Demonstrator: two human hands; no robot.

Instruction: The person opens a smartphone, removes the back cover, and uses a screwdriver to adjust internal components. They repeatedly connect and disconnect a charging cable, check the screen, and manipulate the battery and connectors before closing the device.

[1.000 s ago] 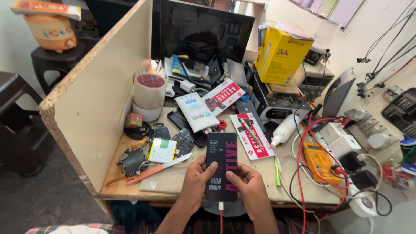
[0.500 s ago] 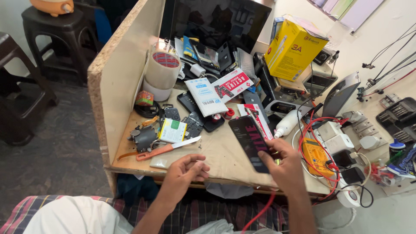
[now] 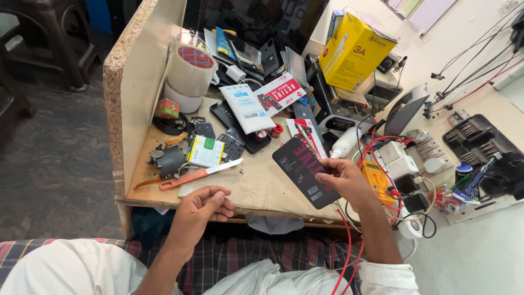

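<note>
Head view, looking down on a crowded bench: the right hand [image 3: 349, 183] pinches a flat black pack [image 3: 305, 171] by its right edge, thumb on top, fingers curled under. The grip looks thin to me; held by one side like that, the pack could tip or slide out and drop onto the bench [image 3: 256, 186]. A red cable [image 3: 349, 246] runs right under that wrist, so a snag seems possible too. The left hand [image 3: 203, 206] is empty, loosely half-curled, hovering at the near bench edge. It sits well left of the pack, not touching it. Just beyond it lies a knife [image 3: 199, 175] with an orange handle, close enough to bump.
</note>
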